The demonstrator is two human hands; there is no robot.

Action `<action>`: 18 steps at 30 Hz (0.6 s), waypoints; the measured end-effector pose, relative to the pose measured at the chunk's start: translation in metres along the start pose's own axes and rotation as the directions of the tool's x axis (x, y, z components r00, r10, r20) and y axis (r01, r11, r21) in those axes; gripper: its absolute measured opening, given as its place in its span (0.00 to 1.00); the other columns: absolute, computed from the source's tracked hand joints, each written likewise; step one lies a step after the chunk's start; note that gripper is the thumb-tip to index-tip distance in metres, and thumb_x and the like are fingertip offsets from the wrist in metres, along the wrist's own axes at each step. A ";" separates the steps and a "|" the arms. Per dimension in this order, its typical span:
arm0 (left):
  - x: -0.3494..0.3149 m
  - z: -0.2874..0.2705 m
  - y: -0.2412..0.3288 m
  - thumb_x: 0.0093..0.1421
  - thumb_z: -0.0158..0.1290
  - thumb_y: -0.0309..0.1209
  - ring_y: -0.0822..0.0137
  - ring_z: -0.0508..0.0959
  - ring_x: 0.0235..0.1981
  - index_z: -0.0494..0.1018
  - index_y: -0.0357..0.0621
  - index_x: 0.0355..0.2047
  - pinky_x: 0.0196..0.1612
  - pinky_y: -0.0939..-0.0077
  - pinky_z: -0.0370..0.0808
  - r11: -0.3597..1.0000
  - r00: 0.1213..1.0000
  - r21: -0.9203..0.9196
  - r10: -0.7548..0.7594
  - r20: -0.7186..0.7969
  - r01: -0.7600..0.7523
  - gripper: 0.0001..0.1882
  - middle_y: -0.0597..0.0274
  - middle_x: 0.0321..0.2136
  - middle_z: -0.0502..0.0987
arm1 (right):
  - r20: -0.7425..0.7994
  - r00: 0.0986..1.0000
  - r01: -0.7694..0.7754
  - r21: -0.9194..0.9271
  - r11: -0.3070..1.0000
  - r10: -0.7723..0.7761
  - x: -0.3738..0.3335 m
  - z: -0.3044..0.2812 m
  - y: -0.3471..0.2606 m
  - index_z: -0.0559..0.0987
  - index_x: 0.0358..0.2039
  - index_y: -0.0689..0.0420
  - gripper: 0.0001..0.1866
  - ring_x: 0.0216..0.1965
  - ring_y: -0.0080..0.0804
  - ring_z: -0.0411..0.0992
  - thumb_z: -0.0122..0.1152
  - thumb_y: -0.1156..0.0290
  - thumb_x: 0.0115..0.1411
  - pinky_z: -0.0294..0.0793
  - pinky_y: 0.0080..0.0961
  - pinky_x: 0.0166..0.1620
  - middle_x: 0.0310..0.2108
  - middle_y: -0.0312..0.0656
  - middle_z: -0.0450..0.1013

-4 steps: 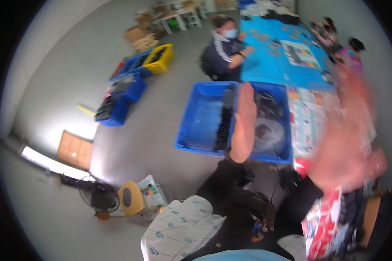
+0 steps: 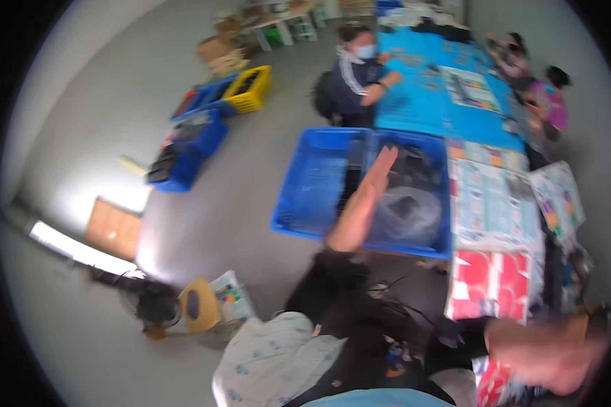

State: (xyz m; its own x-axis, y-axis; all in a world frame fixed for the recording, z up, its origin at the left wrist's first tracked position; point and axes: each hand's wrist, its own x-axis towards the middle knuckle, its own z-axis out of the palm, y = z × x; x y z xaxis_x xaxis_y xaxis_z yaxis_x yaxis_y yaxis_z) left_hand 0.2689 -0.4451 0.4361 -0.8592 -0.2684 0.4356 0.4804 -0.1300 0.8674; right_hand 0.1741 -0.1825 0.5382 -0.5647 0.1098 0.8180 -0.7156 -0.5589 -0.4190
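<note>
My left hand (image 2: 368,198) is raised over two blue crates, seen edge-on with its fingers stretched out straight and nothing in it. Beneath it, the left crate (image 2: 309,186) holds a row of black pieces along its right side. In the right crate (image 2: 448,203) lie a clear plastic bag (image 2: 409,216) and dark items. Smeared by motion, my right hand (image 2: 550,353) is low at the right, beside the near end of the paper-covered table; its fingers cannot be made out. Closest to it are a red-and-white printed sheet (image 2: 490,283) and dark items at the table's right side.
A long table with a blue cover (image 2: 414,102) runs away from me. One masked person (image 2: 356,74) works at its left, two others at its right. Several filled crates (image 2: 176,166) line the left wall. A fan (image 2: 157,302) and a yellow chair (image 2: 200,308) stand at lower left.
My right hand has swung down and toward me from above the printed papers, uncovering them. My left hand has tilted and shifted slightly left and nearer, still over the crates.
</note>
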 end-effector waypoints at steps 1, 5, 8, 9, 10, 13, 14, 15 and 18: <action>0.000 -0.022 0.013 0.72 0.40 0.55 0.55 0.42 0.76 0.41 0.44 0.76 0.74 0.52 0.40 0.924 0.941 0.372 -0.195 0.276 0.082 0.42 0.55 0.76 0.45 | 0.113 0.993 -0.029 -0.093 0.995 0.039 -0.022 0.032 0.031 0.68 0.60 0.67 0.27 0.49 0.38 0.74 0.59 0.64 0.66 0.77 0.33 0.50 0.52 0.55 0.73; 0.002 -0.035 -0.037 0.69 0.50 0.36 0.52 0.69 0.64 0.48 0.32 0.72 0.63 0.62 0.68 0.909 0.919 0.415 -0.127 0.373 -0.043 0.37 0.41 0.63 0.67 | 0.615 0.742 -0.045 -0.349 0.936 0.266 -0.029 0.140 0.077 0.69 0.58 0.68 0.24 0.52 0.39 0.74 0.59 0.67 0.66 0.77 0.34 0.53 0.54 0.56 0.72; 0.066 -0.015 0.036 0.69 0.48 0.34 0.54 0.82 0.38 0.49 0.32 0.71 0.35 0.73 0.75 0.865 0.996 0.494 -0.088 -0.029 0.091 0.35 0.45 0.55 0.75 | 0.558 0.596 -0.729 0.076 0.680 0.577 -0.006 0.123 0.113 0.71 0.57 0.68 0.22 0.55 0.41 0.74 0.60 0.70 0.66 0.77 0.36 0.55 0.55 0.57 0.72; 0.074 -0.014 0.049 0.69 0.47 0.34 0.55 0.86 0.30 0.49 0.33 0.71 0.25 0.77 0.77 0.874 0.957 0.409 -0.291 0.010 0.261 0.35 0.46 0.52 0.78 | 0.507 0.573 -0.807 0.210 0.552 0.644 0.004 0.119 0.122 0.71 0.57 0.68 0.22 0.56 0.41 0.74 0.60 0.70 0.66 0.78 0.36 0.56 0.55 0.57 0.72; 0.071 -0.029 0.048 0.70 0.47 0.36 0.58 0.85 0.23 0.50 0.33 0.71 0.19 0.79 0.74 0.865 0.858 0.256 -0.481 0.177 0.432 0.34 0.47 0.51 0.80 | 0.450 0.571 -0.821 0.321 0.472 0.687 0.013 0.123 0.133 0.71 0.56 0.69 0.21 0.56 0.41 0.74 0.60 0.71 0.66 0.78 0.36 0.56 0.55 0.57 0.72; 0.064 -0.067 0.001 0.74 0.42 0.43 0.65 0.82 0.18 0.62 0.37 0.67 0.16 0.82 0.69 0.811 0.741 -0.008 -0.530 0.413 0.584 0.29 0.45 0.46 0.83 | 0.011 0.774 -0.554 0.496 0.669 0.633 0.064 0.080 0.186 0.65 0.60 0.69 0.28 0.55 0.45 0.74 0.62 0.68 0.64 0.77 0.39 0.56 0.54 0.59 0.73; 0.058 -0.075 -0.012 0.75 0.41 0.44 0.66 0.80 0.16 0.64 0.37 0.66 0.15 0.82 0.69 0.793 0.745 -0.124 -0.488 0.455 0.596 0.28 0.46 0.46 0.83 | -0.192 0.807 -0.419 0.481 0.771 0.558 0.082 0.058 0.201 0.63 0.61 0.69 0.31 0.55 0.46 0.75 0.62 0.68 0.63 0.76 0.40 0.56 0.54 0.60 0.73; 0.051 -0.082 -0.017 0.75 0.41 0.44 0.66 0.80 0.16 0.64 0.37 0.66 0.15 0.82 0.69 0.792 0.741 -0.118 -0.493 0.455 0.599 0.28 0.46 0.46 0.83 | -0.326 0.814 -0.345 0.394 0.852 0.481 0.093 0.044 0.215 0.61 0.62 0.69 0.34 0.54 0.47 0.75 0.63 0.67 0.62 0.76 0.41 0.56 0.53 0.61 0.73; 0.050 -0.097 -0.027 0.71 0.44 0.29 0.73 0.80 0.20 0.65 0.38 0.66 0.20 0.88 0.69 0.789 0.785 -0.221 -0.452 0.424 0.574 0.24 0.47 0.45 0.83 | 0.004 0.879 -0.442 -0.366 0.819 0.476 0.077 0.074 0.265 0.55 0.66 0.69 0.42 0.53 0.50 0.76 0.65 0.64 0.60 0.75 0.44 0.55 0.52 0.63 0.74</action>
State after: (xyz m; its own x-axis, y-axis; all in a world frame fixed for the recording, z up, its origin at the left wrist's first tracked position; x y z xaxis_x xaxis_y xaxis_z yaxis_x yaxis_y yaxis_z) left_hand 0.2303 -0.5475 0.4114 -0.9661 0.2529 0.0520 -0.0749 -0.4674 0.8809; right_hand -0.0283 -0.3827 0.5190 -0.8357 -0.1731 0.5212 -0.4870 -0.2051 -0.8490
